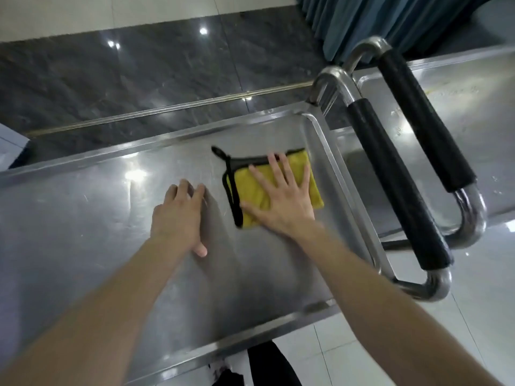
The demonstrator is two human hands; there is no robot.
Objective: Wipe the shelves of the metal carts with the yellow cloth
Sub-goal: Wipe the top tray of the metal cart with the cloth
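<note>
The folded yellow cloth (250, 188), edged in black with a black hanging loop, lies flat on the top shelf of the near metal cart (83, 213), close to the shelf's right end. My right hand (281, 199) presses on it with fingers spread and straight. To the left of the cloth, my left hand (178, 215) rests on the bare steel, its fingers bent a little and holding nothing.
The near cart's tubular handle with a black grip (395, 185) stands at the right end. A second metal cart (459, 87) with its own black-gripped handle (423, 118) is parked just beyond it. Dark polished floor (139, 76) lies past the cart and a blue curtain (354, 20) hangs at the top right.
</note>
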